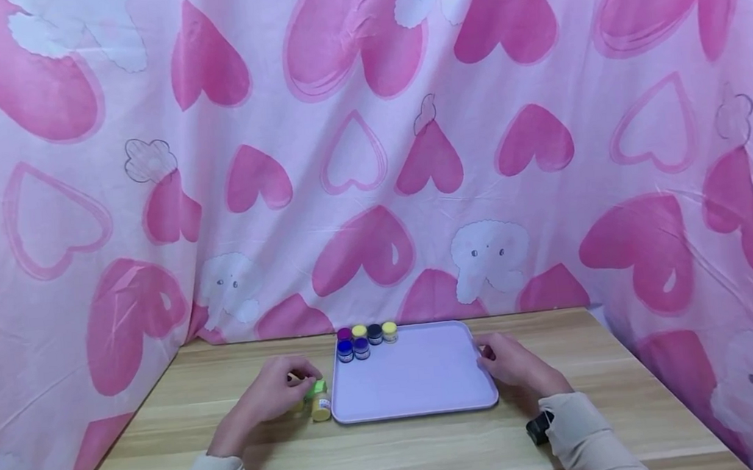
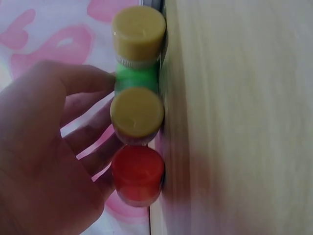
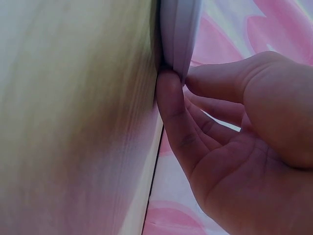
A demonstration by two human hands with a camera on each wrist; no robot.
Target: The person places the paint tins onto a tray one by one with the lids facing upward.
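Observation:
My left hand [image 1: 281, 385] pinches a green-lidded paint jar [image 1: 319, 387], left of the lilac tray [image 1: 415, 387]. In the left wrist view, the thumb meets the green jar [image 2: 134, 81], which is partly covered by a yellow-lidded jar [image 2: 137, 113]. Another yellow-lidded jar [image 2: 139, 35] is beyond it, and a red-lidded jar [image 2: 138, 171] is closest to the palm. From the head, the red one is hidden behind the hand. My right hand [image 1: 512, 361] grips the tray's right rim, thumb above and a finger underneath, as the tray edge [image 3: 181, 39] in the right wrist view shows.
Several paint jars stand in the tray's far left corner, among them a dark blue one [image 1: 345, 351], a purple one [image 1: 362, 348] and a black one [image 1: 375, 333]. A pink heart-print curtain [image 1: 357, 155] surrounds the wooden table [image 1: 394, 458] at the back and sides.

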